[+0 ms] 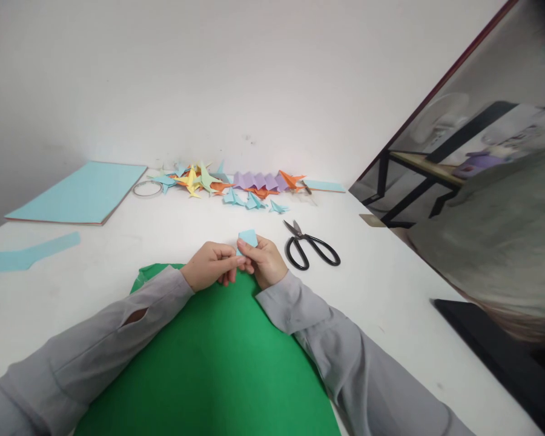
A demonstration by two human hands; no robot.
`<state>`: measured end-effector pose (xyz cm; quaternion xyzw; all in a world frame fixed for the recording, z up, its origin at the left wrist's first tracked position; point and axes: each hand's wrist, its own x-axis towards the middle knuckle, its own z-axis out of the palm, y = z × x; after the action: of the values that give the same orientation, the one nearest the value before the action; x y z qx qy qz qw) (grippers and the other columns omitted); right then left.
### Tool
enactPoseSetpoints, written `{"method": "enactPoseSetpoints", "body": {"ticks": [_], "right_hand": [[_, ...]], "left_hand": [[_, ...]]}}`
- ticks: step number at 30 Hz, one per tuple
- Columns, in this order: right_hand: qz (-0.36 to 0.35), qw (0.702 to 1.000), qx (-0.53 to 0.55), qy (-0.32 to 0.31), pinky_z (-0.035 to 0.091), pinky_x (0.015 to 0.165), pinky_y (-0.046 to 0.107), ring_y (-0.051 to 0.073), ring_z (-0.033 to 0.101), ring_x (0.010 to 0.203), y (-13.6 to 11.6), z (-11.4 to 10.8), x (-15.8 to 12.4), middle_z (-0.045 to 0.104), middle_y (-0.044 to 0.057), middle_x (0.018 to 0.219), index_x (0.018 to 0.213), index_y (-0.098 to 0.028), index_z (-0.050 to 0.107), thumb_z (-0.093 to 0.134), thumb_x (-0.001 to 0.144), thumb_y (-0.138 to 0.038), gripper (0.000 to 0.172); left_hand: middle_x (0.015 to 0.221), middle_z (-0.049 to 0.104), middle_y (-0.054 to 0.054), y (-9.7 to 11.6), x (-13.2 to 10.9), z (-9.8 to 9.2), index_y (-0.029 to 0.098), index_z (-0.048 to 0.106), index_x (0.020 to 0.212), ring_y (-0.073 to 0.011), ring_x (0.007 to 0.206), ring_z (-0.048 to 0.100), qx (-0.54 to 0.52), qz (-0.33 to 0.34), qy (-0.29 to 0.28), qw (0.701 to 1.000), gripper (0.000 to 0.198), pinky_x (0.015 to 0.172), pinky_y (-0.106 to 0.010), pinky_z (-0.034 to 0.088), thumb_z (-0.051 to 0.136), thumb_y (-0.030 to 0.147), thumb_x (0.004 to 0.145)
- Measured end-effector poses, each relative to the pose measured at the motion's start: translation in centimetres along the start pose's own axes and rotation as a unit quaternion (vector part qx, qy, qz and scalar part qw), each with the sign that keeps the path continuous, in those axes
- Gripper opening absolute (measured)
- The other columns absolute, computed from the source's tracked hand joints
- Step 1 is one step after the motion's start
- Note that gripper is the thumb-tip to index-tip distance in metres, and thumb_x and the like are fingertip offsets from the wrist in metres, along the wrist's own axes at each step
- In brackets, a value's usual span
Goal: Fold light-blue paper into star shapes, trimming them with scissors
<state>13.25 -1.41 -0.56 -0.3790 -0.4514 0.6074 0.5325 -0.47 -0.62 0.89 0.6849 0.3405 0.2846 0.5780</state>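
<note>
My left hand [210, 264] and my right hand [266, 261] meet at the middle of the white table [390, 284], just past the far edge of a green mat [218, 363]. Both pinch a small folded piece of light blue paper [247, 237], which sticks up between the fingertips. The fingers of each hand are curled in on the paper. Grey sleeves cover both forearms. Black scissors [309, 245] lie shut on the table just right of my right hand.
Along the wall lie several folded paper shapes [236, 181] in blue, yellow, orange and purple, with a roll of clear tape [148, 188]. A stack of light blue sheets [79, 192] sits far left, a blue strip [25, 255] nearer. A person's shoulder [495, 236] is at the right.
</note>
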Motion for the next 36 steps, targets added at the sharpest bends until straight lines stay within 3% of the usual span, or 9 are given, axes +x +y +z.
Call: {"method": "enactPoseSetpoints", "body": {"ticks": [8, 12, 16, 19, 29, 36], "right_hand": [[0.004, 0.998, 0.058, 0.029, 0.016, 0.030, 0.017, 0.002, 0.025, 0.025, -0.13, -0.11, 0.17, 0.030, -0.011, 0.028, 0.044, -0.018, 0.035, 0.071, 0.058, -0.044, 0.046], [0.002, 0.998, 0.052, 0.031, 0.019, 0.030, 0.018, 0.003, 0.030, 0.025, -0.17, -0.35, 0.26, 0.037, -0.009, 0.031, 0.044, -0.017, 0.038, 0.069, 0.060, -0.045, 0.045], [-0.021, 0.999, -0.025, -0.015, 0.021, 0.032, 0.019, 0.003, 0.033, 0.026, 0.25, -0.37, 0.16, 0.042, -0.006, 0.031, 0.042, -0.015, 0.045, 0.061, 0.071, -0.046, 0.045], [-0.027, 0.997, -0.062, -0.030, 0.018, 0.030, 0.019, 0.003, 0.031, 0.024, 0.50, -0.39, 0.13, 0.041, -0.007, 0.030, 0.044, -0.014, 0.048, 0.061, 0.071, -0.045, 0.043], [0.006, 0.999, -0.040, -0.018, 0.014, 0.027, 0.019, 0.003, 0.029, 0.022, 0.17, -0.48, 0.18, 0.042, -0.006, 0.028, 0.044, -0.014, 0.051, 0.066, 0.062, -0.045, 0.039], [0.021, 0.999, -0.006, 0.025, 0.012, 0.026, 0.019, 0.003, 0.026, 0.019, 0.05, -0.14, 0.08, 0.038, -0.005, 0.024, 0.039, -0.016, 0.046, 0.060, 0.066, -0.051, 0.047]], "left_hand": [[0.035, 0.047, 0.005, -0.27, 0.00, 0.03, 0.015, 0.054, 0.056, -0.0064, 0.034, 0.041, 0.024, 0.020, 0.021, 0.999, 0.029, 0.040, -0.019, 0.034, 0.053, 0.036, 0.075], [0.037, 0.050, 0.003, -0.43, 0.10, -0.09, 0.014, 0.055, 0.058, -0.0065, 0.034, 0.043, -0.021, -0.008, 0.010, 1.000, 0.032, 0.038, -0.018, 0.033, 0.052, 0.041, 0.074], [0.042, 0.054, 0.002, -0.28, 0.17, -0.17, 0.013, 0.055, 0.058, -0.0077, 0.035, 0.048, -0.079, -0.039, 0.017, 0.996, 0.033, 0.036, -0.018, 0.033, 0.056, 0.043, 0.070], [0.047, 0.056, 0.001, -0.20, 0.21, -0.21, 0.012, 0.056, 0.059, -0.0074, 0.036, 0.050, -0.093, -0.038, 0.019, 0.995, 0.031, 0.036, -0.018, 0.033, 0.058, 0.041, 0.068], [0.049, 0.058, 0.001, -0.21, 0.29, -0.22, 0.012, 0.054, 0.057, -0.0067, 0.038, 0.051, -0.081, -0.030, 0.006, 0.996, 0.027, 0.037, -0.017, 0.034, 0.061, 0.036, 0.068], [0.042, 0.054, 0.003, -0.09, 0.15, -0.36, 0.013, 0.054, 0.056, -0.0068, 0.035, 0.048, -0.139, -0.052, 0.022, 0.989, 0.020, 0.037, -0.018, 0.035, 0.060, 0.029, 0.066]]}}
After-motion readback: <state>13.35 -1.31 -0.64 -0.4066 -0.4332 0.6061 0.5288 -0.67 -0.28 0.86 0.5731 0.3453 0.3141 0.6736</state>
